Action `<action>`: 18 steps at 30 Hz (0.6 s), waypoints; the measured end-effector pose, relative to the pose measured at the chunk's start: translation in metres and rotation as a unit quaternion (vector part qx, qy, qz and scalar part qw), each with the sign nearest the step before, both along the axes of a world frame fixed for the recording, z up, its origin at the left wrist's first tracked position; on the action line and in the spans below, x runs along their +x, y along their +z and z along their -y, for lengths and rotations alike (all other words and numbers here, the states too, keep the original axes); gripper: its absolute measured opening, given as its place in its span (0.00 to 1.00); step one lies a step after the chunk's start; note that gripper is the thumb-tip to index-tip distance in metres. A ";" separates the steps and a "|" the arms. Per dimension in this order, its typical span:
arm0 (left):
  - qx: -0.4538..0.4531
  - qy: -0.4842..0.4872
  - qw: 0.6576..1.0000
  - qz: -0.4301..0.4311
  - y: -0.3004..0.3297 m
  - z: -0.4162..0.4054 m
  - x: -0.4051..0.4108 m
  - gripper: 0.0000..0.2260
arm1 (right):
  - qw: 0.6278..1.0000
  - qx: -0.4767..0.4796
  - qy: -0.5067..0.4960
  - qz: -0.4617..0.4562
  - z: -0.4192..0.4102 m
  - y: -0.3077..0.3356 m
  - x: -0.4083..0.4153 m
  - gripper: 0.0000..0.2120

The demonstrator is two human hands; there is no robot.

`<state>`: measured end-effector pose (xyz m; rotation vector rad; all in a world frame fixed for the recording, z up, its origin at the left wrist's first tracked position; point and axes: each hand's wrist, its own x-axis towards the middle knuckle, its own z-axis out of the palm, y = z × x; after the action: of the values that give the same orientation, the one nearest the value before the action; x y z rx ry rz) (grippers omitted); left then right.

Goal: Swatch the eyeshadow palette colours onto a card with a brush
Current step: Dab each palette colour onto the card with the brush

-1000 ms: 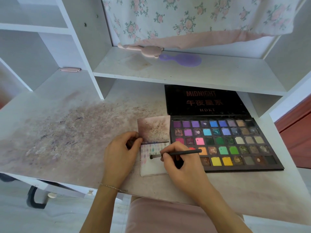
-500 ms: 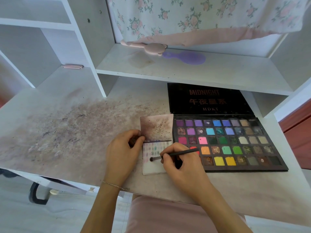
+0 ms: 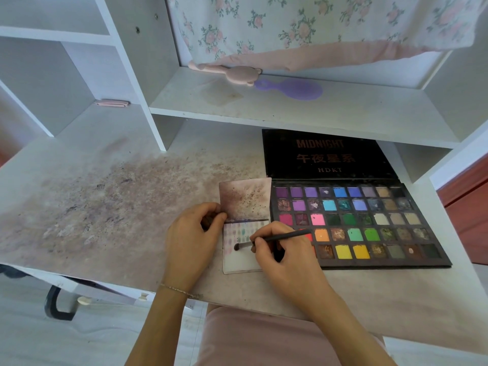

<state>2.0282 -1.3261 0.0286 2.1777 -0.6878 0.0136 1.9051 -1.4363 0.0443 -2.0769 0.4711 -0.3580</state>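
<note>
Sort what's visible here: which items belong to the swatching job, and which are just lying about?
In use:
- open black eyeshadow palette
- white swatch card, held by left hand
- thin dark brush, tip on card, in right hand

Lying about:
- pink bear-shaped hand mirror on shelf
- purple plastic hairbrush beside it
- small pink flat item, left shelf

Your right hand (image 3: pixel 286 256) covers the card's (image 3: pixel 239 262) near-right corner and the eyeshadow palette's (image 3: pixel 364 228) near-left pans. Your left hand (image 3: pixel 192 237) hides the card's left edge. Swatch colours too faint to name. Curtain (image 3: pixel 303 25) cut off at the top edge.
</note>
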 end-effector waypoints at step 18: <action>0.001 0.005 1.000 0.002 0.000 0.001 0.001 0.03 | 1.000 -0.024 0.003 0.014 0.000 -0.001 0.000 0.04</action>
<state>2.0288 -1.3267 0.0282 2.1847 -0.6784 0.0222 1.9056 -1.4361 0.0433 -2.1162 0.4425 -0.3976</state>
